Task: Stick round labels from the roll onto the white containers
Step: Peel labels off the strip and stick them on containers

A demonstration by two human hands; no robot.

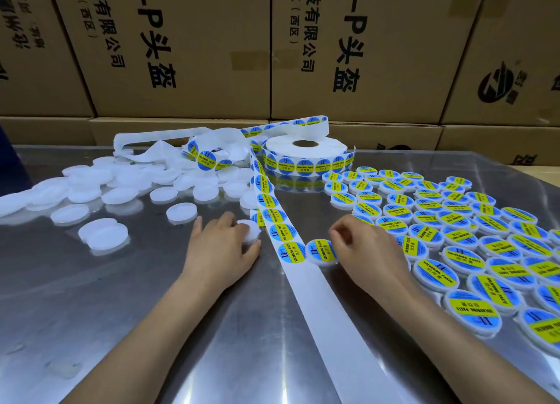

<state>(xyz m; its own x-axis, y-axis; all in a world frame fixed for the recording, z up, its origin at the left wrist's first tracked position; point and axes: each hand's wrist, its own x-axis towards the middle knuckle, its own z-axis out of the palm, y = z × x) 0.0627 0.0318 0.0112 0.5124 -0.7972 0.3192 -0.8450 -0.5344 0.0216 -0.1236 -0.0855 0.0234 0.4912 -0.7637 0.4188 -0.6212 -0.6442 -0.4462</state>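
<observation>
The left hand (pixel 222 246) gripped a blank container (pixel 249 232) on the table (pixel 127 328), while the right hand (pixel 360 246), fingers curled, touched a labelled container (pixel 321 250) just right of the strip (pixel 283 222). I judged one labelling done and the next starting: peel the nearest label (pixel 291 252) and centre it on the blank. Beyond lay the roll (pixel 306 155), blanks left, the finished batch (pixel 454 222) right.
</observation>
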